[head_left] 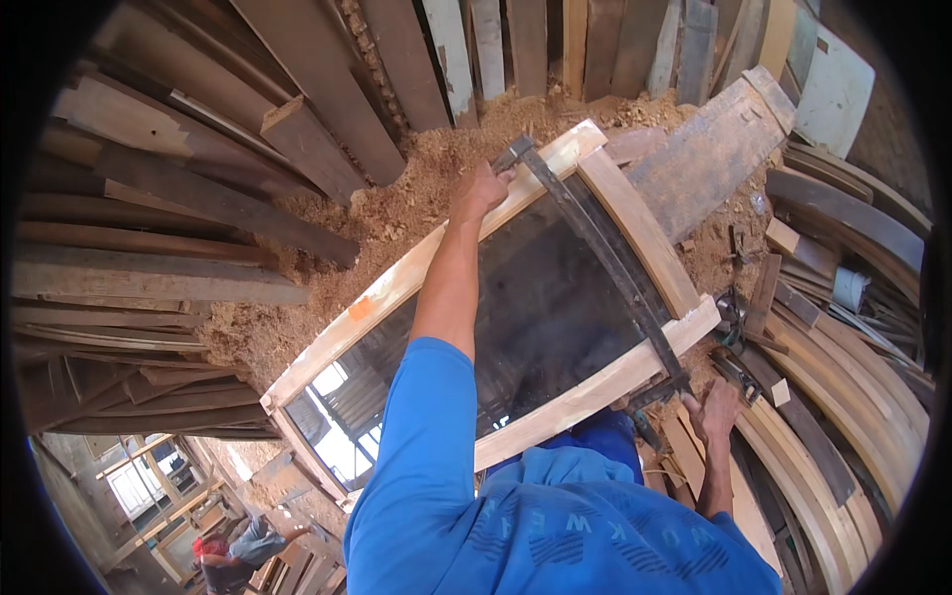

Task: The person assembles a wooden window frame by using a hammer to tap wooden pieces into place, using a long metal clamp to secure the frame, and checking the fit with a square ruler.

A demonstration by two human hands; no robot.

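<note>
Wooden frame (640,233), the one large piece in the middle, lies slantwise under the left forearm, its far rail just beneath the left fingers and its near right corner close to the right fingers. It has four rails, two long and two short, around one dark glossy panel (555,288); sawdust (426,178) lies beyond the far rail. One metal bar clamp (600,248) crosses the frame near its right end, reaching from the far rail past the near one. Of the two hands, the left hand (481,190) is at the clamp's far end, fingers curled closed around it, with the thumb alongside. The right hand (716,409) is at the near end, fingers bent and touching the clamp's tip; how firmly they close cannot be told. One orange mark (360,307) shows on the far rail, toward the left.
</note>
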